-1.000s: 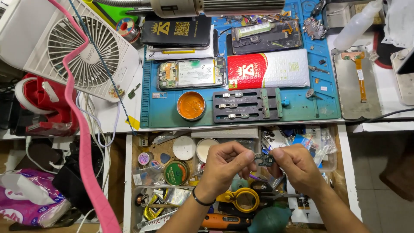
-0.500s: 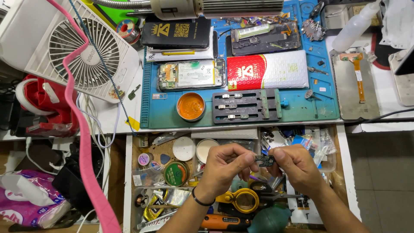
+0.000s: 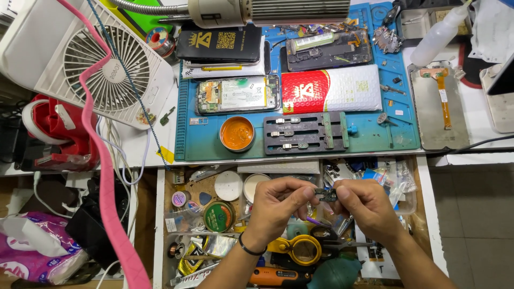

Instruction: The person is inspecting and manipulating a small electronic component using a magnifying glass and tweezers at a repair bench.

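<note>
Pinching a small dark circuit board from both sides, the left hand and right hand are raised over the open drawer, near its back edge. The board's details are hard to make out, and much of it is covered by the fingertips. Both wrists are bent inward. Yellow-handled scissors are partly hidden beneath the hands.

Your left hand and right hand meet fingertip to fingertip, both pinched shut, forearms angling in from below.
</note>
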